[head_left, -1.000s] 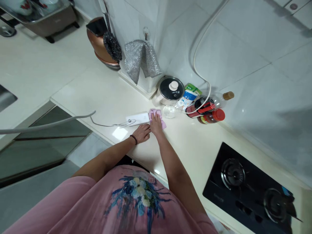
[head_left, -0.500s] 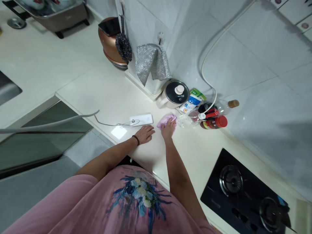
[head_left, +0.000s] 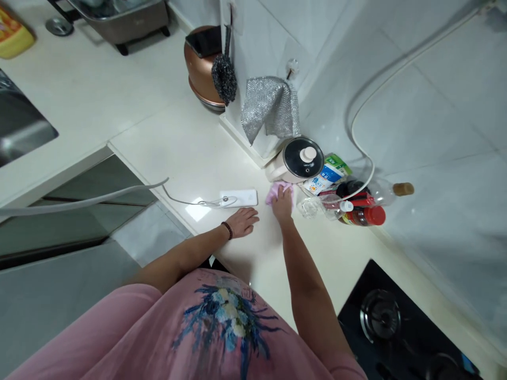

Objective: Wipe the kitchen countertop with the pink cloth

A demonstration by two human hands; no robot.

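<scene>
On the cream counter my right hand [head_left: 282, 207] presses a crumpled pink cloth [head_left: 273, 191], its fingers bunched over it. The cloth lies just in front of a small lidded pot [head_left: 303, 158] and left of a clear plastic bottle [head_left: 312, 207]. My left hand [head_left: 243, 222] rests palm down with fingers stretched out and holds nothing; a dark beaded bracelet [head_left: 227, 230] circles that wrist. Just beyond its fingers lies a white flat device [head_left: 239, 198], with a grey cable [head_left: 186, 201] trailing left from it.
Blue-and-white packets [head_left: 325, 177] and a red-capped sauce bottle [head_left: 363, 216] stand against the wall. A black gas hob [head_left: 380, 316] is at lower right. Above the pot hangs a silver mesh cloth [head_left: 271, 105]. Copper-coloured pans [head_left: 202, 71] lean farther back, and a sink [head_left: 19, 124] sits far left.
My right hand has slid the pink cloth slightly forward, closer to the pot. The left hand stays near the white device. The whole view has shifted, bringing more of the left side in.
</scene>
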